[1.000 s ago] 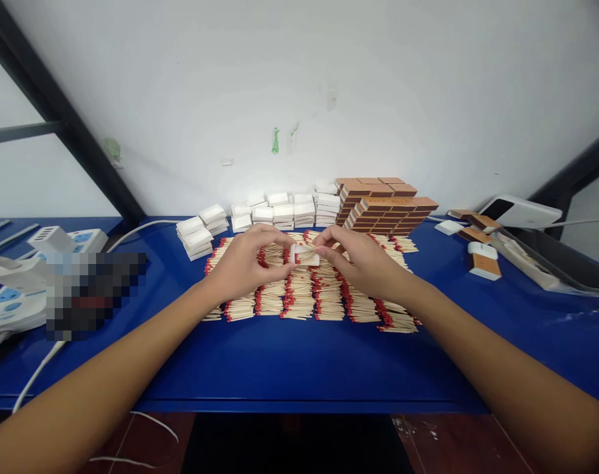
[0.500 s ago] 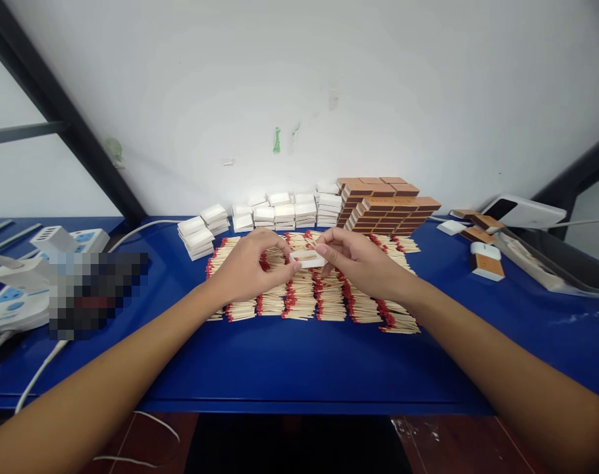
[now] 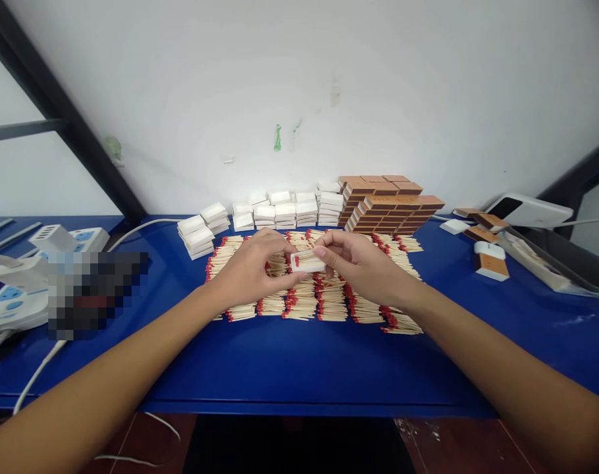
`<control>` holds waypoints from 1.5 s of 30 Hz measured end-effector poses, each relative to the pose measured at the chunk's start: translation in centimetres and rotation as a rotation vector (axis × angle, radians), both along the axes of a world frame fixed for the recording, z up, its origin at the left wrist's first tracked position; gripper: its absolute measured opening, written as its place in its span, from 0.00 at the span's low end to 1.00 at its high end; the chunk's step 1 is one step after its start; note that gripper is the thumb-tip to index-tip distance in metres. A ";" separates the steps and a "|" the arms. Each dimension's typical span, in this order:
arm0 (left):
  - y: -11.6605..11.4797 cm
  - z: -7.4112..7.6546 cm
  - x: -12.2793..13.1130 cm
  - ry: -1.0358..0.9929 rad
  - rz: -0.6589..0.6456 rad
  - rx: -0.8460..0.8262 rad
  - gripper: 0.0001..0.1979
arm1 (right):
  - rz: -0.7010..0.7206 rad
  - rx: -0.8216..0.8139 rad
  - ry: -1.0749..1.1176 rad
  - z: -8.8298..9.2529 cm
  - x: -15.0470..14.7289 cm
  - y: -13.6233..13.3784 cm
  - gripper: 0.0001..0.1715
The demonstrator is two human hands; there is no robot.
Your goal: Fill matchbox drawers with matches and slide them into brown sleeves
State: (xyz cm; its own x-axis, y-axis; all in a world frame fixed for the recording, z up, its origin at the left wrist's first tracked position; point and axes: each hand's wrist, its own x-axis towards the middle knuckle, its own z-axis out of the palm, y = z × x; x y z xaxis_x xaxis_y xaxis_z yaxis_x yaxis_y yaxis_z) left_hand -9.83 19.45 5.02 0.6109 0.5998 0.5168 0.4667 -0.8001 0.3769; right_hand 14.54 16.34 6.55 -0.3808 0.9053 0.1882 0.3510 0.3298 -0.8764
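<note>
Head view, the only one: both hands meet mid-table, raised just above the match rows. The left hand (image 3: 250,270) pinches the left end of a small white inner tray (image 3: 308,261), thumb near side, fingers curled over the far side. The right hand (image 3: 361,263) grips the tray's right end with its fingertips, the other fingers folded in. The tray sits directly between the two hands, equally near both, its long axis running left-right and its open face tilted toward the camera. There are pale sticks inside, but I can't tell how many. Under and around both hands lie rows of red-tipped matches (image 3: 329,303) on the blue table (image 3: 299,368). Beyond the fingertips are stacks of white trays (image 3: 284,212), and beyond the right hand a brown sleeve stack (image 3: 388,204). Well off to the left is a power strip (image 3: 57,240) beside a pixelated patch. Off to the right a lone box (image 3: 490,262) stands on end. Both palms are hidden, and the right thumb is hard to make out.
</note>
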 end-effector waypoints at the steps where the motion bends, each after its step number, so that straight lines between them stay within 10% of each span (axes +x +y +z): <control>1: 0.1 -0.1 0.0 0.000 -0.004 0.020 0.17 | -0.003 0.010 0.002 -0.1 0.1 0.1 0.19; 45: 0.2 0.1 -0.2 0.083 -0.080 0.138 0.16 | -0.089 0.385 -0.209 -1.0 0.6 0.9 0.10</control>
